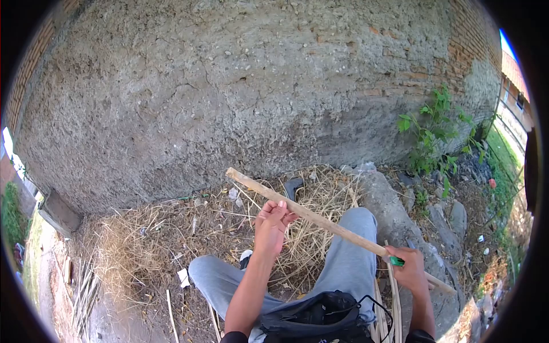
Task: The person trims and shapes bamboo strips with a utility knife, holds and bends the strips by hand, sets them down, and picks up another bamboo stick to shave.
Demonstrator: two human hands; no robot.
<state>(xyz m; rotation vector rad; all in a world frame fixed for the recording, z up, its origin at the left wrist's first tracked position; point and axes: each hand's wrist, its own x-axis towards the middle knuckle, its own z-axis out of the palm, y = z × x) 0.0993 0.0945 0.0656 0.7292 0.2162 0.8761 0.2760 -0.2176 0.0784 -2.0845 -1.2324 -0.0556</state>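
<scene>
A long, pale wooden stick [327,224] slants across in front of me, its upper left end near the wall and its lower right end past my right hand. My left hand [273,226] is closed around it, left of its middle, with the thumb on top. My right hand [407,267] is closed at the lower part of the stick. A small green object [396,260] shows between its fingers and the stick; most of it is hidden, so its kind is unclear.
A rough, cracked wall [229,97] rises ahead. Dry straw and shavings [128,243] cover the ground. Cut strips [86,297] lie at left. A black bag [314,317] sits on my lap. Stone slabs [389,206] and a green plant [432,134] are at right.
</scene>
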